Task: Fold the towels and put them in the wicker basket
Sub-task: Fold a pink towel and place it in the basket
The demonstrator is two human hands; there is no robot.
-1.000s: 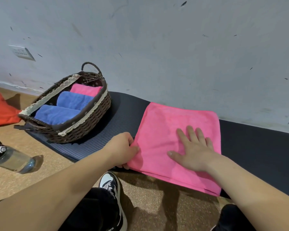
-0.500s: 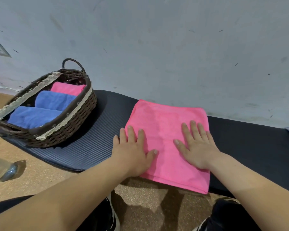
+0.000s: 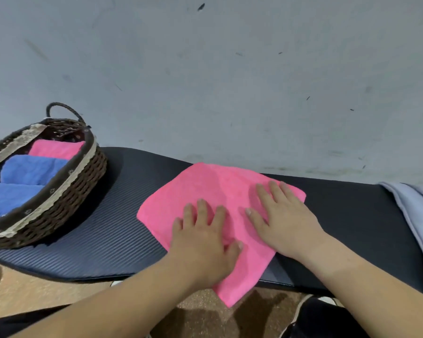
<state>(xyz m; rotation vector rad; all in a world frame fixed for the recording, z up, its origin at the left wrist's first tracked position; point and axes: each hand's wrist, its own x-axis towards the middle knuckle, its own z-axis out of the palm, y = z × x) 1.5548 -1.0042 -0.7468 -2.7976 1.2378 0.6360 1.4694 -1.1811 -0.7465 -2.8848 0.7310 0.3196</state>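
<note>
Bare mat (image 3: 122, 215) between wicker basket (image 3: 66, 206) and pink towel (image 3: 205, 186); grey cloth (image 3: 418, 208) at far right.

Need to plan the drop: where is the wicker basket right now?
In the head view the wicker basket sits at the far left on the dark mat, left of the pink towel under both hands, already holding blue and pink towels.

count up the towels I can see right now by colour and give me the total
Pink: 2, the pink towel on the mat and the pink towel in the wicker basket
Blue: 2, both in the basket
Grey: 1, at the right edge
Total: 5
</note>
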